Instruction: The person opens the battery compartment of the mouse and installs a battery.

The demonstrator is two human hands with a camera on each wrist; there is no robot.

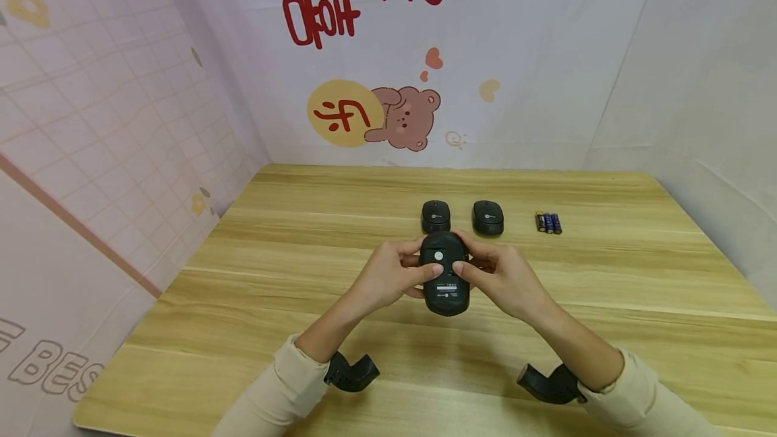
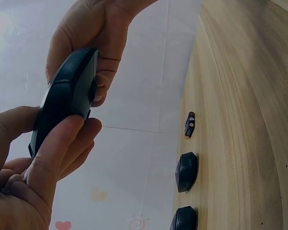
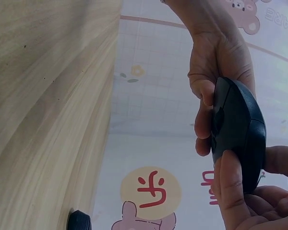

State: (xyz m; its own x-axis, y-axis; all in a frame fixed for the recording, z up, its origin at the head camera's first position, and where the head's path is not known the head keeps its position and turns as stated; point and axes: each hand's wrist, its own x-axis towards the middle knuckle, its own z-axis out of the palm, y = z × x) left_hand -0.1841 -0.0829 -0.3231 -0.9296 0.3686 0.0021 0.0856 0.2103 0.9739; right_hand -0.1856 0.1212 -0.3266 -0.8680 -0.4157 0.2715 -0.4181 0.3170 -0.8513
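Note:
A black computer mouse [image 1: 446, 299] is held above the table with its label side turned up toward the head camera. My left hand [image 1: 388, 275] grips its left side, the thumb lying on the underside near a round white sticker. On the opposite side my right hand [image 1: 506, 278] holds it too, its thumb also on the underside. Both wrist views show the mouse, with fingers of both hands around its edges. Beyond it on the table sit two more black mice, a left mouse [image 1: 436, 216] and a right mouse [image 1: 488, 217], both top side up.
Several small batteries [image 1: 549, 222] lie side by side to the right of the two mice. The wooden table [image 1: 291, 235] ends at a printed cloth backdrop [image 1: 522, 120] behind and at the sides. A black camera mount sits on each wrist.

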